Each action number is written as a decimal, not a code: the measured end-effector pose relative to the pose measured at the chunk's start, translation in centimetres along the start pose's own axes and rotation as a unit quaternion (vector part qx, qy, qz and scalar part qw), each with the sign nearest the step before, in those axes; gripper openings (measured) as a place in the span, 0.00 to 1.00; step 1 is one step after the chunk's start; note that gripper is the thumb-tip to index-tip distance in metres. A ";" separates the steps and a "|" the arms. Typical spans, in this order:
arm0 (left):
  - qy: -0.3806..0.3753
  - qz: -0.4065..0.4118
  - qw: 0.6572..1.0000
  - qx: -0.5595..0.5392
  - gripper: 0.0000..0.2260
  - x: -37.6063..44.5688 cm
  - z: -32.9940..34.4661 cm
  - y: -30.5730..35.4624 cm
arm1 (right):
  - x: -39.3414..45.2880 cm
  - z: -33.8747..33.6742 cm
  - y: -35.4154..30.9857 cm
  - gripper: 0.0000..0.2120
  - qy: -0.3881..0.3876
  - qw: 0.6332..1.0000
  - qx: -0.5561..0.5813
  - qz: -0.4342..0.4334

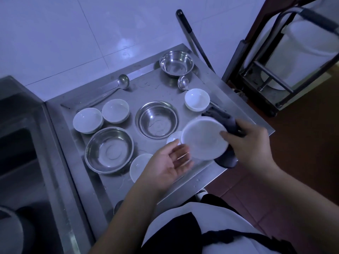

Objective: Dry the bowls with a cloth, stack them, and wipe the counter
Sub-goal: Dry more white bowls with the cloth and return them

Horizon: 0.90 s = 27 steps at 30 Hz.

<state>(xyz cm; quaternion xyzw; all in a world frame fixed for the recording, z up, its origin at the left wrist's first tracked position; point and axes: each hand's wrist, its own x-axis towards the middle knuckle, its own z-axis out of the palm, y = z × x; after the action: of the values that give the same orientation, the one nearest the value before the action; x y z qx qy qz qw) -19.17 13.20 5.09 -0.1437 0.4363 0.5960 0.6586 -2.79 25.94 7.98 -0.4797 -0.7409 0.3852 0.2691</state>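
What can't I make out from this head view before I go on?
- Cloth: mostly hidden behind the held bowl and right hand; its grip is unclear.
- Small white bowl: only a sliver shows behind the held bowl and left hand.
- Near bowl: part covered by the left hand.
- Held bowl's wetness: too blurred to tell.
- Sink: cut off at the left edge.

Head view looks steeply down, seemingly close, over the counter (146, 92).

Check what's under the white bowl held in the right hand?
A dark cloth wraps behind and below the white bowl, gripped with it by the right hand. The bowl hides the counter below it and part of another white bowl.
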 end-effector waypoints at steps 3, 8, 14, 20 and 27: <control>0.004 0.183 0.971 0.155 0.02 0.0 -1.1 0.2 | 0.9 -0.5 0.3 0.12 0.003 0.972 0.170 0.159; -0.168 0.245 0.881 0.369 0.37 -0.5 -2.5 0.4 | -0.3 0.1 0.2 0.12 -0.014 0.920 0.280 0.274; -0.172 0.252 0.929 0.210 0.36 -0.3 -1.4 -0.5 | -1.4 0.2 -0.5 0.06 -0.016 0.906 0.327 0.267; -0.164 0.285 0.919 0.217 0.36 -0.3 -1.4 -0.5 | -2.7 -0.7 -0.4 0.06 0.009 0.893 0.357 0.272; -0.085 0.296 0.930 0.201 0.32 -0.4 -0.8 -0.4 | -4.7 -1.3 -2.4 0.07 0.094 0.977 0.191 0.024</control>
<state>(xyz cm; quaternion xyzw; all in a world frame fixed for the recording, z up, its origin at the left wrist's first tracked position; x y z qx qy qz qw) -19.14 12.24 4.83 0.1788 0.5120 0.6738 0.5019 -1.18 21.48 10.58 -0.4715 -0.6131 0.4794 0.4147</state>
